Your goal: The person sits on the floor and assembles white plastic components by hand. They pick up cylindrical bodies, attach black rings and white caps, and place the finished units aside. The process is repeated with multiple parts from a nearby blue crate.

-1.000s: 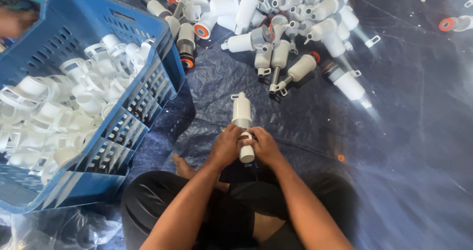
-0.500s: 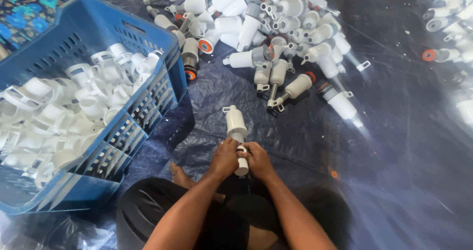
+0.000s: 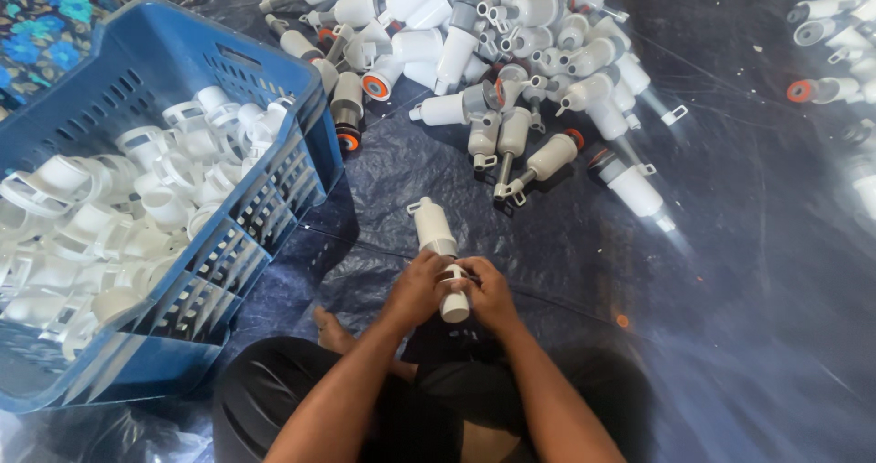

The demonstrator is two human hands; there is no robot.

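A white plastic pump-shaped part (image 3: 438,244) is held upright-tilted in front of me, both hands wrapped around its lower end. My left hand (image 3: 415,290) grips it from the left and my right hand (image 3: 488,291) from the right, fingers closed over the white stem. The part's wide upper body with a small loop at the tip sticks out beyond my fingers, above the dark plastic sheet (image 3: 730,271).
A blue slotted crate (image 3: 228,271) at the left holds several white plastic caps. A heap of white and grey pump parts with orange rings (image 3: 493,52) lies ahead; more parts (image 3: 826,34) lie at the far right. My crossed legs (image 3: 301,408) and a bare foot are below.
Both hands have stayed closed on the white part. The view has shifted slightly, so the crate and heap sit a little differently in frame.
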